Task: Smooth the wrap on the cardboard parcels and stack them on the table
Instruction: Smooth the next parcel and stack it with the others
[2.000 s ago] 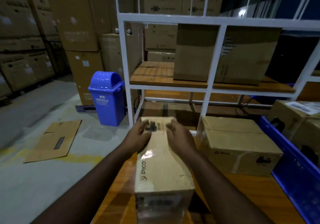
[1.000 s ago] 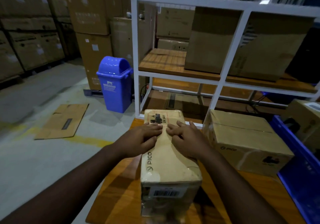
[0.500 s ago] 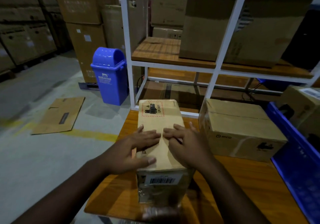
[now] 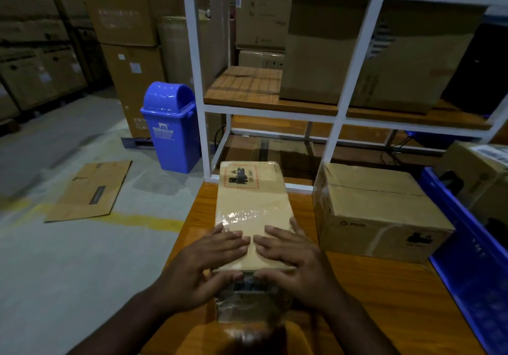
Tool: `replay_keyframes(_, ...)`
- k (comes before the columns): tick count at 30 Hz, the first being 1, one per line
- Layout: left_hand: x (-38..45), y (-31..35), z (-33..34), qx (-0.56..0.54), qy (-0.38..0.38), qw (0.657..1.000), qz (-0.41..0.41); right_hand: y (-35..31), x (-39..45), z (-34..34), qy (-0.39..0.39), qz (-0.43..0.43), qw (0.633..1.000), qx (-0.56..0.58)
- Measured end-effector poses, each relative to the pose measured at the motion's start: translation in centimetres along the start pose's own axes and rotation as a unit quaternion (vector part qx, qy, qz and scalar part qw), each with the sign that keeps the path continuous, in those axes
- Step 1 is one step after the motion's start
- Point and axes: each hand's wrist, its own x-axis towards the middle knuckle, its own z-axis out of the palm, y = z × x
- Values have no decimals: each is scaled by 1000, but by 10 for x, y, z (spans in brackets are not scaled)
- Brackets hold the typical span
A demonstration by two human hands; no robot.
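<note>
A long, narrow cardboard parcel (image 4: 251,211) wrapped in clear film lies lengthwise on the wooden table (image 4: 384,294), its far end pointing to 12 o'clock and its near end, with a barcode label, facing the person. The left hand (image 4: 209,261) lies flat on the near part of the parcel's top, fingers straight and pointing toward 2 o'clock, thumb over the near top edge beside the barcode; it presses rather than grips. The right hand (image 4: 291,258) mirrors it, fingers straight and spread, pointing toward 10 o'clock, thumb down at the same near edge. The fingertips of both hands almost meet at the middle of the top face. Wrinkled film glints just beyond the fingers at 12 o'clock, and a red-bordered handling label sits at the far end. At 2 o'clock from the hands, just beside the parcel but apart from it, a second wrapped box (image 4: 376,211) marked PICO rests on the same table. A blue crate (image 4: 467,258) runs along the table's edge at 3 o'clock. A white shelf frame (image 4: 354,60) holding large cartons stands at 12 o'clock, a blue bin (image 4: 171,126) at 11 o'clock on the floor, and a flattened carton (image 4: 90,189) lies at 10 o'clock
</note>
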Motion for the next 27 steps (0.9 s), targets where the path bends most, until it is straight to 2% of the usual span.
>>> replay_keyframes(3, 1, 1, 5, 18, 43, 999, 12, 0, 7, 3, 32, 0, 999, 18)
replay_keyframes(7, -3, -2, 10, 1, 75, 997, 6, -4, -1, 13, 111, -3, 994, 11)
replay_keyframes(9, -12, -6, 14, -20, 84, 996, -22, -2, -18, 20, 156, 44, 985, 62)
replay_keyframes(12, -22, -6, 20, -57, 112, 988, -89, -8, -37, 33, 184, 161, 937, 248)
replay_keyframes(14, -21, -1, 21, -83, 148, 981, -92, -15, -35, 38, 194, 204, 917, 282)
replay_keyframes(17, 9, 11, 10, -145, 246, 952, -108, -32, -7, 23, 221, 186, 906, 310)
replay_keyframes(20, 57, 20, -19, -182, 330, 917, -127, -50, 32, -6, 205, 136, 912, 328)
replay_keyframes(22, 88, 20, -43, -167, 316, 923, -140, -60, 61, -31, 185, 137, 929, 289)
replay_keyframes(25, 120, 7, -65, -128, 198, 956, -177, -59, 97, -58, 158, 175, 959, 157)
replay_keyframes(27, 131, -4, -64, -122, 119, 961, -218, -51, 110, -63, 117, 214, 964, 110)
